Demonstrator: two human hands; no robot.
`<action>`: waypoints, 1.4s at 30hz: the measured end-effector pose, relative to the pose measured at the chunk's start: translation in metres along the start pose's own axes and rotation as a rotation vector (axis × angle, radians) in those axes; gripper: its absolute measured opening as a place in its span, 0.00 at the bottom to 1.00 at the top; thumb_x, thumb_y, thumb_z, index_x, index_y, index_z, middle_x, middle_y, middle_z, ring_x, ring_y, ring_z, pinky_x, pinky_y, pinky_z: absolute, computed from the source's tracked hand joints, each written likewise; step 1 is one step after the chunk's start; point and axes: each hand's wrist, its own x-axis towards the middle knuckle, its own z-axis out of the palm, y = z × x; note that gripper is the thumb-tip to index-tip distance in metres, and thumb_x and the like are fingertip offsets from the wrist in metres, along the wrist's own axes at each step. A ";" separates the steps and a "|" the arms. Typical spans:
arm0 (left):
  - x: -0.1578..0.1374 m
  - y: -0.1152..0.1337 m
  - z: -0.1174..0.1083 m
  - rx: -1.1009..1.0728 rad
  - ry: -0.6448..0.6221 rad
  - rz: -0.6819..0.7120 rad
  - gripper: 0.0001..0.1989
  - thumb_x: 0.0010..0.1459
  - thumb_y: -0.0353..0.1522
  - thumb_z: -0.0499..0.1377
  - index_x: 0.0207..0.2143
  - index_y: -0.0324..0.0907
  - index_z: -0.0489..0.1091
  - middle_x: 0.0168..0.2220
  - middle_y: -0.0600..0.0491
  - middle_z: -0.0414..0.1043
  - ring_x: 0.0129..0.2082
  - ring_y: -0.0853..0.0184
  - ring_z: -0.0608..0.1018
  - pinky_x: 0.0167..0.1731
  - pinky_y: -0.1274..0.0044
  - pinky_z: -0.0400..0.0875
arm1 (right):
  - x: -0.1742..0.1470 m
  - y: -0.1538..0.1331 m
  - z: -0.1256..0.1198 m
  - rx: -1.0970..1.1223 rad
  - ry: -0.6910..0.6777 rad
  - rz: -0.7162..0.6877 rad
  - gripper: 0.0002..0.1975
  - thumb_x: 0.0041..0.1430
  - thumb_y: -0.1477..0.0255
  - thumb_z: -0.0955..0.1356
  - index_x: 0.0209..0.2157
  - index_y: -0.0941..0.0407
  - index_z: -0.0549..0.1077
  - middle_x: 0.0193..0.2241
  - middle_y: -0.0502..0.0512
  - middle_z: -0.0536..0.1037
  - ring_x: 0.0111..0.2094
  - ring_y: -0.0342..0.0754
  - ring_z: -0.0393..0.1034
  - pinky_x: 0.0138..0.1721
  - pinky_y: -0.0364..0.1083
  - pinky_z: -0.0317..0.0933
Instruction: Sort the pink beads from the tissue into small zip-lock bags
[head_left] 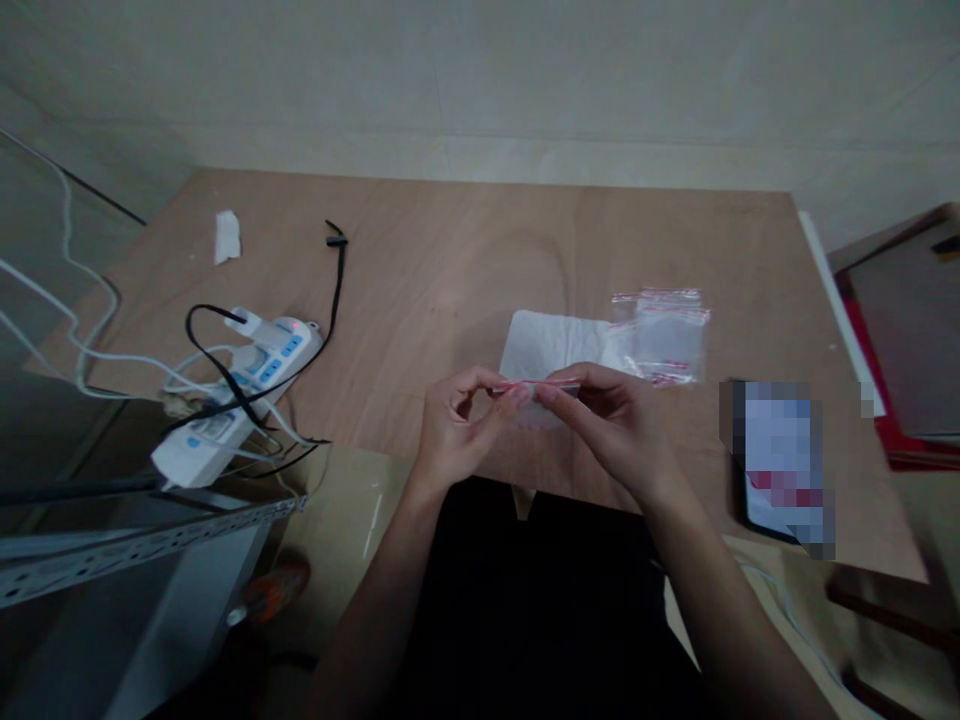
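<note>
Wooden tabletop point(420, 280) beneath, an apparently clear bag point(545, 415) hangs between left hand point(461, 420) and right hand point(626, 425), both pinching its red-striped edge, thumbs close together, forearms angled inward.

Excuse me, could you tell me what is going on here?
The person's left hand and right hand pinch the red-striped top of a small clear bag over the table. A white sheet lies beyond, with more bags at its right end. A phone lies farther right; a power strip is at left.
</note>
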 end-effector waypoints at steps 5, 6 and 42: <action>0.000 -0.001 0.002 -0.015 -0.079 -0.042 0.08 0.55 0.37 0.65 0.34 0.41 0.77 0.33 0.50 0.80 0.33 0.68 0.80 0.36 0.76 0.73 | 0.001 -0.003 0.000 -0.108 0.017 -0.073 0.05 0.52 0.68 0.73 0.28 0.54 0.79 0.26 0.51 0.80 0.28 0.44 0.71 0.32 0.45 0.65; 0.000 -0.001 0.003 -0.006 -0.078 -0.038 0.08 0.55 0.37 0.65 0.33 0.41 0.77 0.33 0.50 0.81 0.34 0.67 0.80 0.36 0.76 0.74 | 0.001 -0.003 0.000 -0.120 0.017 -0.075 0.05 0.52 0.68 0.73 0.28 0.54 0.79 0.26 0.51 0.80 0.28 0.44 0.72 0.32 0.45 0.65; 0.006 -0.005 -0.007 0.297 0.040 -0.105 0.16 0.62 0.41 0.56 0.30 0.42 0.78 0.30 0.52 0.81 0.32 0.65 0.81 0.36 0.75 0.74 | 0.103 0.053 -0.154 -1.100 0.315 0.213 0.48 0.33 0.68 0.80 0.58 0.64 0.64 0.53 0.75 0.70 0.53 0.66 0.68 0.52 0.59 0.63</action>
